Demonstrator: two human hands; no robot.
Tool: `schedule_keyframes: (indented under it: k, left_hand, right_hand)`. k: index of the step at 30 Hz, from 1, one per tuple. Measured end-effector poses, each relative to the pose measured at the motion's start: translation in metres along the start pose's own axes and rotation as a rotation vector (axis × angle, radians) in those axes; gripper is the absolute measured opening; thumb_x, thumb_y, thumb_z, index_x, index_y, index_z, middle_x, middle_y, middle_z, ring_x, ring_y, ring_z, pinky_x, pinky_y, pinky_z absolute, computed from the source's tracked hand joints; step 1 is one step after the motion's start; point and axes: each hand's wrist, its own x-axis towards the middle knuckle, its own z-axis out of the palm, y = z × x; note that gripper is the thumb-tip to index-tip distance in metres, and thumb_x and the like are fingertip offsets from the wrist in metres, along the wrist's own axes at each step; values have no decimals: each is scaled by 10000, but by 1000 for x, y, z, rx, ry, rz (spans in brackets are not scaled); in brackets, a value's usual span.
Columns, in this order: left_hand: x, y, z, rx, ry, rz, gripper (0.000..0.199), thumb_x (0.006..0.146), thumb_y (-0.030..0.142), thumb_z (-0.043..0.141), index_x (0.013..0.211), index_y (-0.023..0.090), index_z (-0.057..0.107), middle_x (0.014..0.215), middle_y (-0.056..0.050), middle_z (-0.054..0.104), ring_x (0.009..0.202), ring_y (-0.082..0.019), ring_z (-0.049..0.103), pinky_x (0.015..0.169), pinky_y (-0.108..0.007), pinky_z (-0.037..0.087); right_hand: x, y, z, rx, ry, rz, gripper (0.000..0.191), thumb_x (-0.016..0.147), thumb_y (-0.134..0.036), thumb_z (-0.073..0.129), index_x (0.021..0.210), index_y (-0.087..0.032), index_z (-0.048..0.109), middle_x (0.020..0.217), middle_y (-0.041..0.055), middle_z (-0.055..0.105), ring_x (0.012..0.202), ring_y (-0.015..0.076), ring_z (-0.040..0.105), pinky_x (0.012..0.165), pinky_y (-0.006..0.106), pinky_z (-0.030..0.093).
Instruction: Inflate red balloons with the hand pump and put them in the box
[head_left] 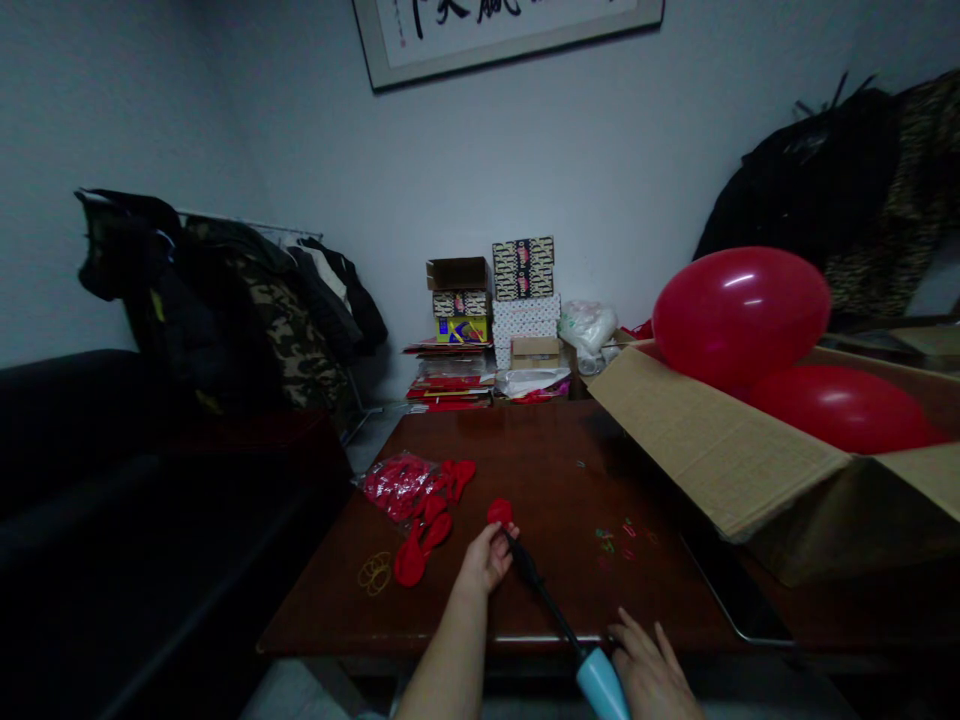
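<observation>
"state of the left hand (491, 562)?"

"thumb and fingers closed together at the near end of a limp red balloon (499, 512), by the black tip of a pump (555, 605). the pinch presumably stops the rubber slipping off."

"the right hand (652, 668)?"

"fingers spread, just beside the pump's blue end; contact cannot be confirmed. from there it seems placed to steady the body."

"balloon's position?"

"over the middle of the tabletop (517, 440). whether it touches the wood, i cannot tell."

"around it?"

"left: loose red balloons (409, 560) and a clear bag (401, 485) of red ones, likely set within easy reach; rubber bands (374, 573) lie nearby. right: small coloured clips (606, 543), scattered."

"farther out?"

"a cardboard box (697, 430) bearing inflated balloons (739, 310); its walls probably check rolling."
</observation>
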Motion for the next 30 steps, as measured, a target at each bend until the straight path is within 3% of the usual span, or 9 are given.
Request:
schedule_keyframes:
  k: [10,19,24,30]
  left_hand:
    - [-4,-1,-4,4,-58,-8,67,738,158,616,797,137,592,766,-62,703,774,-180,676,657,-243,482]
    - [-10,-4,-4,47,-115,-24,173,744,193,629,897,120,591,882,-101,702,897,-206,656,728,-265,479]
    - [-8,-13,-3,-51,-224,-120,178,780,216,576,930,120,587,972,-124,679,1014,-247,608,860,-372,436]
    - [-5,-28,4,-192,-289,-208,206,801,286,537,960,158,566,1055,-110,649,1064,-260,572,930,-472,360]
  right_hand:
    - [-6,1,-7,-20,28,12,542,621,-445,579,1066,-137,607,1349,154,425,1327,337,204,1079,535,43]
    - [-2,4,5,-11,79,-2,463,641,-412,565,1008,-137,631,1317,156,465,1307,348,253,1067,559,79]
    - [-1,8,3,68,38,-55,368,785,-274,358,1007,-186,638,1303,108,494,1307,308,273,1059,568,124]
    - [3,7,6,42,-12,-26,380,787,-279,358,1015,-173,644,1316,115,478,1300,329,277,1050,579,142]
